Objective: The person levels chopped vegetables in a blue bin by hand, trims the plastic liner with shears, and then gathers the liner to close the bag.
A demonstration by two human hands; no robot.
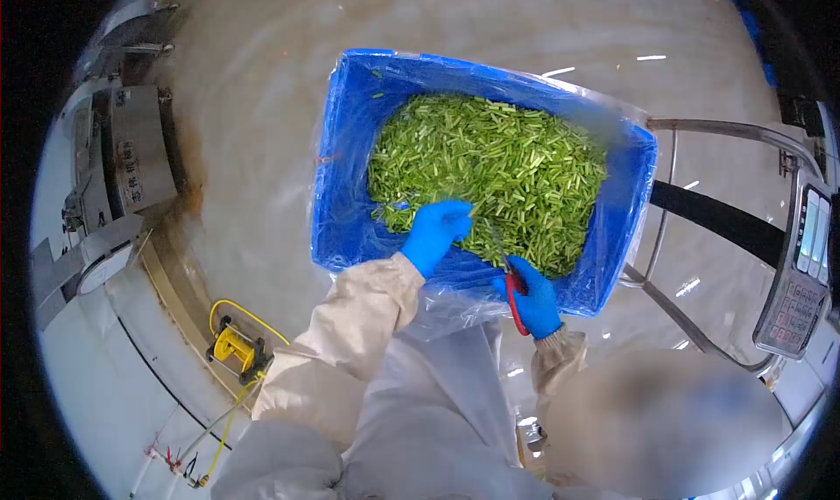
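Note:
A blue plastic crate (pixel 328 163) lined with clear plastic film holds a heap of cut green stem pieces (pixel 490 150). Over the near edge of the heap is my left hand (pixel 436 234) in a blue glove, its fingers closed together. A short piece of green stem shows at those fingertips. My right hand (pixel 536 303), also gloved in blue, grips red-handled scissors (pixel 514 299) at the crate's near rim. The scissor blades point up and away toward the heap, close to my left fingers; their tips are hard to make out against the green.
To the right stands a weighing scale display (pixel 803 264) on a metal frame (pixel 744 131). At lower left is a yellow cable reel (pixel 233 347) by the wall. A steel machine (pixel 140 150) stands farther left. A blurred round shape (pixel 665 421) covers the lower right.

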